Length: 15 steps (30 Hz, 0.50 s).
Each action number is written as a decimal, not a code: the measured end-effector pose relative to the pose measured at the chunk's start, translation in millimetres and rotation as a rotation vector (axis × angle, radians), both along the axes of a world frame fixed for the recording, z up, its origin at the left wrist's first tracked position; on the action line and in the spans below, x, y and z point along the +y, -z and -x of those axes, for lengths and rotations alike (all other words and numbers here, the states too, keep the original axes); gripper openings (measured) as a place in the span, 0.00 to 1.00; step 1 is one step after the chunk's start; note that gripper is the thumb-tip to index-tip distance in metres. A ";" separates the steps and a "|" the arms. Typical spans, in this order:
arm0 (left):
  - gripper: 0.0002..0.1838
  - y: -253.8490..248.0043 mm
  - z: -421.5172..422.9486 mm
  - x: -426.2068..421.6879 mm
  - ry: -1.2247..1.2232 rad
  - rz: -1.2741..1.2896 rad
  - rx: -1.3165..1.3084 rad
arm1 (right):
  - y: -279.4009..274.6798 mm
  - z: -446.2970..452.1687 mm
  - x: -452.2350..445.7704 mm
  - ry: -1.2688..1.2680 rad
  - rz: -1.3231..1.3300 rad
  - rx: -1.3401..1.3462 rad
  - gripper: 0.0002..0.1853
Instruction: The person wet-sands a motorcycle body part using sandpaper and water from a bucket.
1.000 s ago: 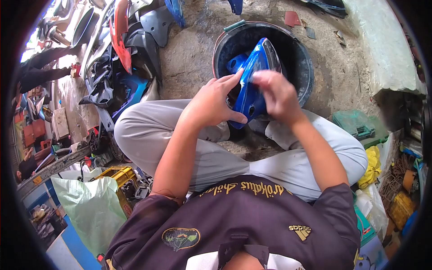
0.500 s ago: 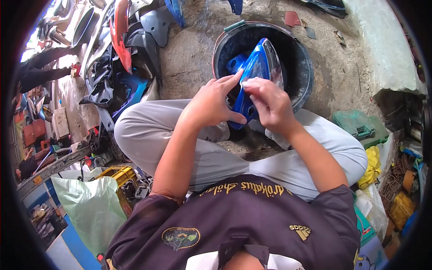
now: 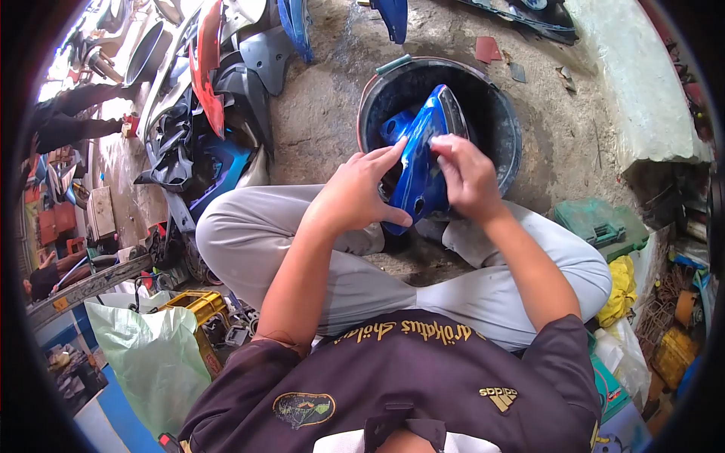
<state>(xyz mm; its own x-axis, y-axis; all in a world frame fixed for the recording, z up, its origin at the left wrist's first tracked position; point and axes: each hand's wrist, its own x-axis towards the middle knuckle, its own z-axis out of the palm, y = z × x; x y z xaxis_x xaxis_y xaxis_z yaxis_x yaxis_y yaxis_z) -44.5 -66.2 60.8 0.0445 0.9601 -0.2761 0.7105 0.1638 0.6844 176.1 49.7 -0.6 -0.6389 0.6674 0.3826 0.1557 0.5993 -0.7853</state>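
Observation:
A glossy blue motorcycle fairing panel (image 3: 425, 167) with a dark strip along its right side stands tilted over a black bucket (image 3: 500, 113). My left hand (image 3: 349, 190) grips the panel's left edge, thumb near the lower end and fingers further up. My right hand (image 3: 472, 180) is at the panel's right side, its fingers pinched together by the surface. Whatever sits between those fingertips, if anything, is too small to make out. Another blue piece (image 3: 394, 127) shows inside the bucket behind the panel.
Plastic fairings, including a red one (image 3: 205, 68), are heaped at the left. A green case (image 3: 589, 220) and yellow cloth (image 3: 621, 291) lie by my right knee. A pale bag (image 3: 151, 355) and yellow crate (image 3: 198, 303) stand at lower left. Another person's dark-clothed limbs (image 3: 75, 121) show far left.
My right hand has shifted rightward across the panel, away from its left edge. The left hand keeps its hold. The whole view has tilted slightly, so things sit a little lower.

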 end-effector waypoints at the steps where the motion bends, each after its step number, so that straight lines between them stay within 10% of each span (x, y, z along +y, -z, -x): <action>1: 0.71 -1.6 -0.1 0.5 -0.003 0.011 -0.008 | -9.6 2.6 -12.5 -0.019 -0.010 0.016 0.12; 15: 0.71 0.4 -1.0 0.4 0.002 0.010 0.012 | -8.8 2.8 -5.7 -0.053 0.018 -0.009 0.10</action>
<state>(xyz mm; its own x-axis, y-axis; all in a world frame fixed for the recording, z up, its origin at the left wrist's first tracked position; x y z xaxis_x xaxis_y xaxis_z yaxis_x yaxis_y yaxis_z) -43.6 -65.8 60.4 0.0429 0.9573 -0.2860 0.7187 0.1693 0.6744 173.3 44.1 8.3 -0.6769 0.6394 0.3646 0.1315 0.5924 -0.7949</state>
